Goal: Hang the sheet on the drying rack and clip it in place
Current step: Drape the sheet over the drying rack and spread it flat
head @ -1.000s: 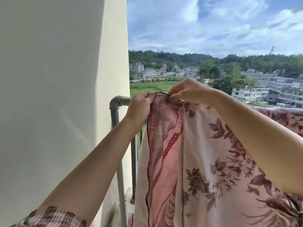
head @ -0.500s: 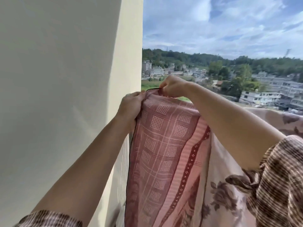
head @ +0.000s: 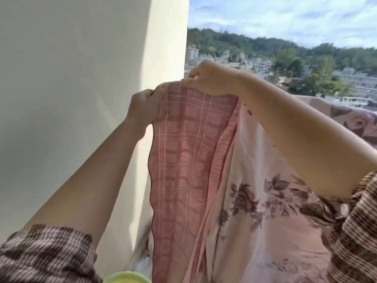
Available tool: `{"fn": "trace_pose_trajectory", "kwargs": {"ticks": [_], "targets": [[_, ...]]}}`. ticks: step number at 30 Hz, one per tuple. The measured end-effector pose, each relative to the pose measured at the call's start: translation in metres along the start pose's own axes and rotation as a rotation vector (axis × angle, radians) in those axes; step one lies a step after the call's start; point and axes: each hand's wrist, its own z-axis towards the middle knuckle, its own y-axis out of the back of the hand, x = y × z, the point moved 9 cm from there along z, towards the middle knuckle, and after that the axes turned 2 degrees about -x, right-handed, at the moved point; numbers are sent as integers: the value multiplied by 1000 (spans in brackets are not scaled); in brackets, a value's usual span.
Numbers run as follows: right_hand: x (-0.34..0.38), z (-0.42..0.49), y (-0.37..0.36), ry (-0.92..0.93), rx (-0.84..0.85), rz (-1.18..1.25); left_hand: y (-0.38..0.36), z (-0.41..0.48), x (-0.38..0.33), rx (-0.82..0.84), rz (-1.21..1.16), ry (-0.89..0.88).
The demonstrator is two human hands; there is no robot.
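Left of the sheet stands a pale wall [head: 71, 88], lit along its outer corner. The left arm rises from the lower left in front of it, out of a brown checked sleeve [head: 47, 254] pushed up near the elbow, and its bare forearm slants up to the sheet's upper left corner. There the left hand [head: 142, 107] has its back to the camera. Its fingers are curled tight and pinch the sheet's dark-piped edge.

The sheet [head: 193, 160] hangs straight down from both hands. It has a pink band of dotted squares along its left edge, then a striped strip, then pale cloth with brown flowers. Below the sheet's left edge, at the bottom of the view, a rounded yellow-green rim [head: 126, 277] shows, and I cannot tell what it belongs to.

The right hand [head: 212, 78] sits on the sheet's top hem, just right of the left hand and a little higher. The wrist is bent, and the fingers are curled down over the hem and grip it. Its forearm runs down across the floral cloth to a striped brown sleeve [head: 359, 231] at the lower right. Behind that arm more of the sheet stretches off to the right. Above the sheet lie a town [head: 306, 78], wooded hills and cloudy sky.
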Motion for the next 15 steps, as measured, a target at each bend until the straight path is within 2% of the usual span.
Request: {"fn": "trace_pose_trajectory", "kwargs": {"ticks": [4,7,13,15], "targets": [[-19,-37,10,3,-96,-81,7,6,-19,-219,59,-206],[-43,-65,21,-51,-182,-159,15,11,-21,-322,89,-218],[-81,-124,46,-115,-423,-201,6,26,-25,-297,82,-178],[-90,-143,51,-145,-449,-199,4,31,-41,-302,50,-193]]}}
